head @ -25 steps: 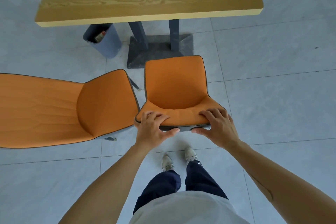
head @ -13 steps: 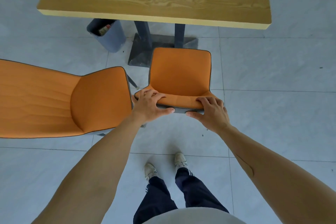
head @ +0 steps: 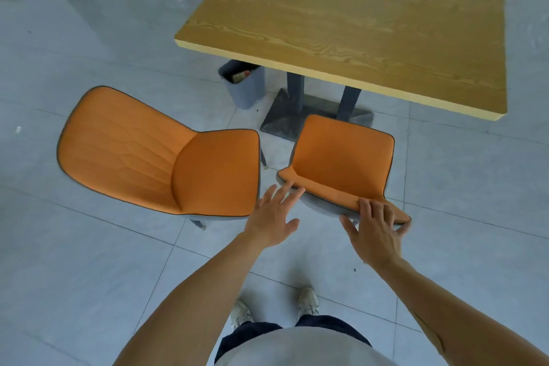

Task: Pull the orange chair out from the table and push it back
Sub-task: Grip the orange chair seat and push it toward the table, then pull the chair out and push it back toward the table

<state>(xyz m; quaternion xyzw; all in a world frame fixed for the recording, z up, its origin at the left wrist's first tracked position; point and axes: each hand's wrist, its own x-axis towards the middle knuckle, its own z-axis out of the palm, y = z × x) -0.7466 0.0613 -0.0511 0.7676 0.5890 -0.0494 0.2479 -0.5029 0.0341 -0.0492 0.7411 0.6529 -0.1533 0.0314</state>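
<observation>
Resting right hand (head: 375,233) on orange chair (head: 341,163) backrest.

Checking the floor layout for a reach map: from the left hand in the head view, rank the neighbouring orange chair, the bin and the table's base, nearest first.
1. Neighbouring chair: just left of the left hand, its seat corner nearly touching.
2. Base: ahead, under the table.
3. Bin: ahead and slightly left, just past the base's corner.
</observation>
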